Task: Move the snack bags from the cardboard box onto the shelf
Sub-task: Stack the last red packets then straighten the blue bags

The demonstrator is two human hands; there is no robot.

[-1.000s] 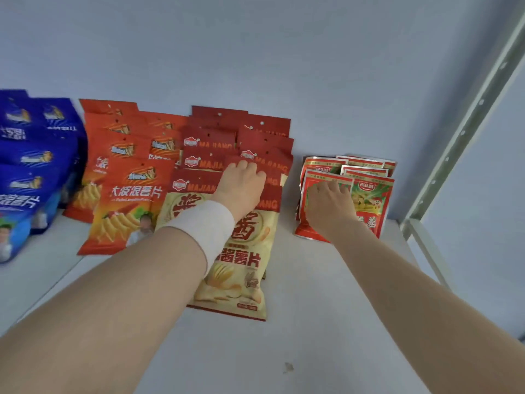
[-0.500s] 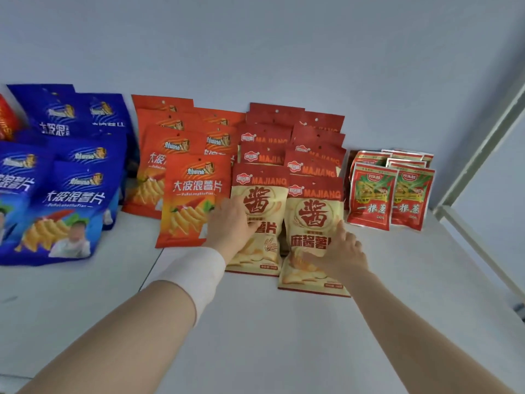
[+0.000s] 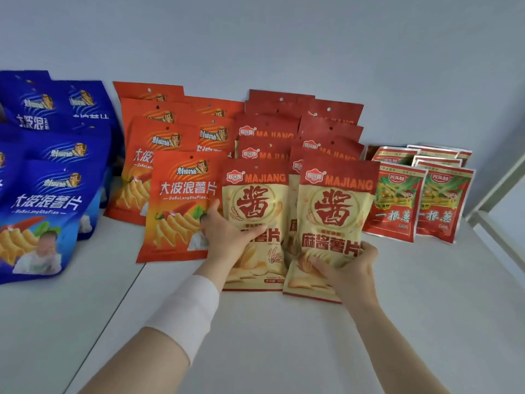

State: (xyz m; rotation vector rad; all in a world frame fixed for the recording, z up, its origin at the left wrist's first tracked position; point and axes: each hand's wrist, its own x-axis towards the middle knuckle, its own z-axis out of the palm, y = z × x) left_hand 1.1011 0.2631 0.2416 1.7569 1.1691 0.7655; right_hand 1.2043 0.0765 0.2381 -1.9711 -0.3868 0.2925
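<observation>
Both hands are on the front pair of snack bags at the centre of the frame, on the white laminate shelf (image 3: 284, 336). The left hand (image 3: 227, 237) lies across the lower half of the left cream-and-red MAJIANG chip bag (image 3: 255, 194), thumb and fingers spread along the bag's face and left edge, touching it without closing round it, apparently to hold it square in its row. The right hand (image 3: 349, 268) grips the bottom of the right cream-and-red MAJIANG chip bag (image 3: 335, 211), its fingers curled onto the front near the lower corner; this looks like a nudge to bring that bag level with its neighbour.

The two bags lean back against a stack of the same kind, overlapped so each label shows. To the left stand orange-red wavy-chip bags (image 3: 181, 200), and further left, at the frame's edge, blue wavy-chip bags (image 3: 51, 194). At the right sit small red foil snack packets (image 3: 395, 203), two across. A grey shelf upright (image 3: 497, 191) runs along the right edge. The cardboard box is out of view, so how many bags remain cannot be judged.
</observation>
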